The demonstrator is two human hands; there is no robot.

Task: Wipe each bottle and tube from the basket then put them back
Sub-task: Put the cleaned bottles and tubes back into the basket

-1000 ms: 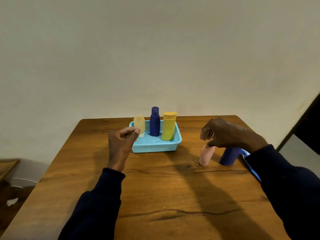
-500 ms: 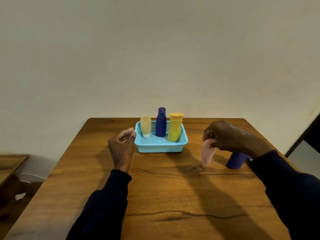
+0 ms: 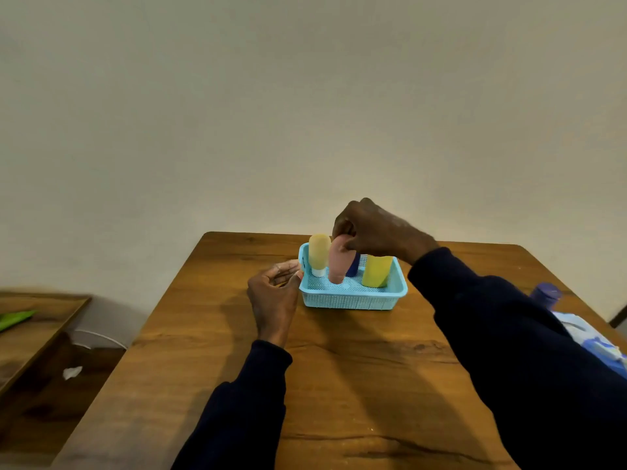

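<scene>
A light blue mesh basket (image 3: 353, 296) stands on the wooden table (image 3: 339, 385). My right hand (image 3: 373, 228) grips the top of a pink tube (image 3: 339, 262), whose lower end is inside the basket. A pale yellow tube (image 3: 319, 254) stands at the basket's left. A yellow bottle (image 3: 376, 271) stands at its right. A dark blue bottle (image 3: 353, 266) is mostly hidden behind the pink tube. My left hand (image 3: 274, 293) touches the basket's left rim with loosely curled fingers. Another blue bottle (image 3: 545, 293) stands on the table at the right.
A blue and white cloth (image 3: 590, 337) lies at the table's right edge, partly hidden by my right sleeve. A lower wooden surface (image 3: 37, 334) with a green item (image 3: 15, 318) is at the left. A white scrap (image 3: 72, 372) lies on the floor.
My right hand lifted the pink tube off the table and carried it left into the basket. My left hand stayed by the basket's left rim. The view shifted.
</scene>
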